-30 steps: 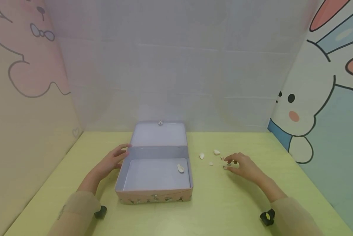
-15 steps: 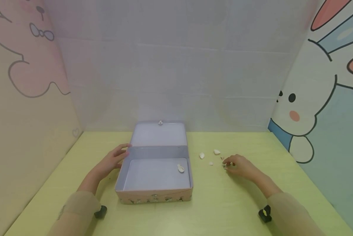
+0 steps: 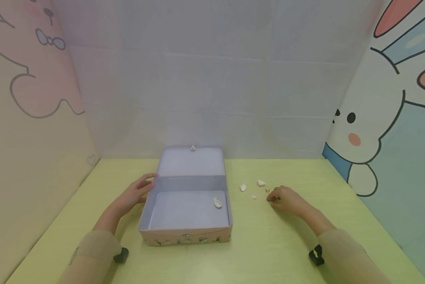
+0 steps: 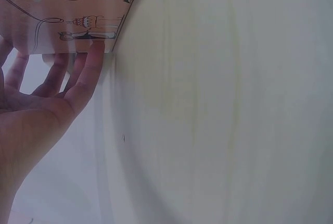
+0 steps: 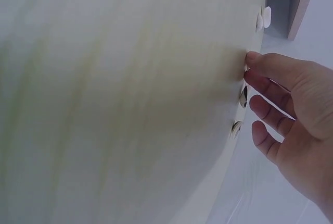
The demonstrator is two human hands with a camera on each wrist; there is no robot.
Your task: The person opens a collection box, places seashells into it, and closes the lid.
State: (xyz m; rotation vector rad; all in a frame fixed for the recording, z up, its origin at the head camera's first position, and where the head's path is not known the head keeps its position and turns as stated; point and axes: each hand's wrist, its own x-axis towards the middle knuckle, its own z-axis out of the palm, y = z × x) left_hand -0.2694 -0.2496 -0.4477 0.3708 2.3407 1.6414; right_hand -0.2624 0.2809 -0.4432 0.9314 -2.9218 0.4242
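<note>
A tin box [image 3: 187, 236] with pink, figure-printed sides stands with its lid [image 3: 192, 161] thrown back. One white seashell [image 3: 217, 203] lies inside, toward the right wall. My left hand [image 3: 132, 194] rests its fingers against the box's left side, a fingertip near the lower corner in the left wrist view. To the right of the box, my right hand [image 3: 287, 199] pinches a small seashell at the tabletop between thumb and index finger, mostly covered by the fingertips. The other fingers [image 5: 268, 112] hang loosely curled beside two more shells, including a dark-edged shell [image 5: 243, 97].
Between box and right hand lie several loose pieces: a white shell [image 3: 242, 187], another white shell [image 3: 261, 183], a smaller white shell [image 3: 253, 197] and a tiny brownish shell [image 3: 267, 190]. The yellow table [image 3: 198, 266] is enclosed by a white back wall [image 3: 212, 86] and printed side walls.
My right hand has shifted slightly left, and its thumb and index finger have closed together on a small shell. My left hand and the box have stayed put.
</note>
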